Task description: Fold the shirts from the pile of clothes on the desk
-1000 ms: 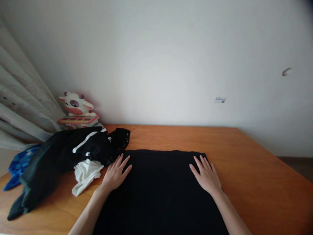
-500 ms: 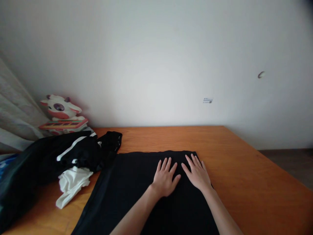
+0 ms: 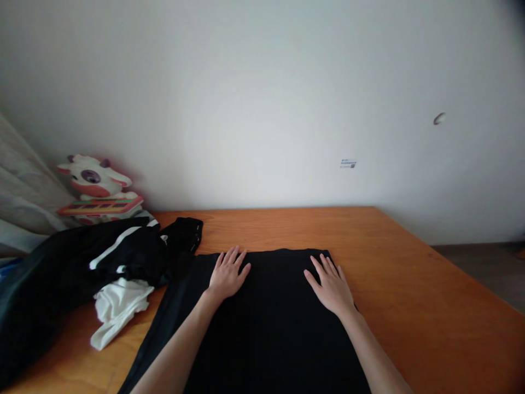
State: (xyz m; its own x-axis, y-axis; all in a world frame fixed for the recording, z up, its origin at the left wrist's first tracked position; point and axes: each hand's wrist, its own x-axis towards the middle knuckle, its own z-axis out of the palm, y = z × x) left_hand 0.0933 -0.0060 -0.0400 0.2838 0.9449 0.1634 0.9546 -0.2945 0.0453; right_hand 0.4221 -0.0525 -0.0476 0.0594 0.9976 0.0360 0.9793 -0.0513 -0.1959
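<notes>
A black garment [image 3: 270, 323] lies spread flat on the wooden table [image 3: 279, 227], its straight far edge running across in front of me. Its near part runs out of the bottom of the view, so I cannot tell what kind of garment it is. My left hand [image 3: 228, 276] rests palm down on the cloth near the far edge, left of its middle, fingers stretched out. At the far right corner my right hand [image 3: 330, 284] lies flat with its fingers spread. Neither hand grips the fabric.
On the left, dark clothes with white stripes [image 3: 131, 246] are heaped beside the garment, with a crumpled white cloth [image 3: 121, 306] in front. A cow-shaped toy keyboard [image 3: 100, 189] stands behind them by a curtain [image 3: 28, 180]. The wall [image 3: 262, 109] borders the table's far edge.
My left hand has slid left across the black cloth, away from my right hand. The right hand has stayed at the corner. The view has shifted slightly.
</notes>
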